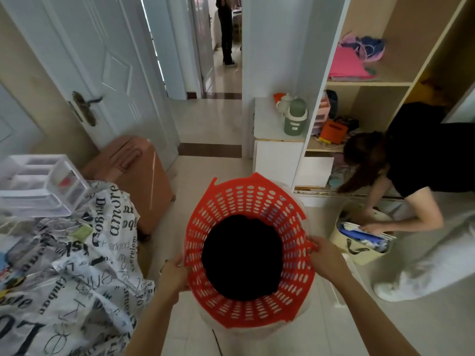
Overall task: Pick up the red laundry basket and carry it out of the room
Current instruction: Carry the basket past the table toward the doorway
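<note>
The red laundry basket is round with perforated walls and is seen from above, low in the middle of the view. Something black fills its bottom. My left hand grips the rim on the left side. My right hand grips the rim on the right side. The basket is held in front of me over the pale tiled floor, facing the open doorway.
A white door stands open at left, a pink suitcase beside it. A printed cloth and clear plastic drawers lie at left. A person bends over a bag at right by shelves. Another person stands down the hallway.
</note>
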### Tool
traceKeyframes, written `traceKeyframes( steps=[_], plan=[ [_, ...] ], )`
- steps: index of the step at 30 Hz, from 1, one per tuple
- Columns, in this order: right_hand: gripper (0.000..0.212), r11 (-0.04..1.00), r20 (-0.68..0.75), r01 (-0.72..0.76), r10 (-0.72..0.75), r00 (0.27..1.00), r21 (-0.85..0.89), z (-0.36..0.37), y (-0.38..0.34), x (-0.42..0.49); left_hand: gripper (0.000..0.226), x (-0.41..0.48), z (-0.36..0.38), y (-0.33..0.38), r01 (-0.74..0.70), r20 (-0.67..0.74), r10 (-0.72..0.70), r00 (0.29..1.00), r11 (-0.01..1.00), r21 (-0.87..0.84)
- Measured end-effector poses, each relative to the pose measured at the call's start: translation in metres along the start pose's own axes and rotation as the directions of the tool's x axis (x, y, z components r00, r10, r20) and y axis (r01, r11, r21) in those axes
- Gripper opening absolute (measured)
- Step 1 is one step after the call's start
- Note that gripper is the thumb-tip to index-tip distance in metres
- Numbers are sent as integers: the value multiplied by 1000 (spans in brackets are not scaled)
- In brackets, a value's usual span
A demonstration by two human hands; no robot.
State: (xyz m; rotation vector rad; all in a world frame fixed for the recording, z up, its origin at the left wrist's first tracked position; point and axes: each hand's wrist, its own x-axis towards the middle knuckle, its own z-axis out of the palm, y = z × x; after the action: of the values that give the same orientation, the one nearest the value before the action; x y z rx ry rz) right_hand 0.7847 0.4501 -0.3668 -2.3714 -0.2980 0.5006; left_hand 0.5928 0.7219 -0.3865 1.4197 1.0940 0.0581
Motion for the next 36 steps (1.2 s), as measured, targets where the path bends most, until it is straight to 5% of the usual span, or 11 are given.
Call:
traceKeyframes(
  steps=[20, 36],
  plan=[
    [32, 999, 108, -33, 37, 993, -35, 14, -16, 199, 21, 148, 51, 74, 45, 7, -45, 999, 999, 4],
    [27, 990, 122, -140, 142, 982, -21, 69, 39, 310, 14, 287, 103, 35, 159, -15, -159, 987, 987, 3]
  ],
)
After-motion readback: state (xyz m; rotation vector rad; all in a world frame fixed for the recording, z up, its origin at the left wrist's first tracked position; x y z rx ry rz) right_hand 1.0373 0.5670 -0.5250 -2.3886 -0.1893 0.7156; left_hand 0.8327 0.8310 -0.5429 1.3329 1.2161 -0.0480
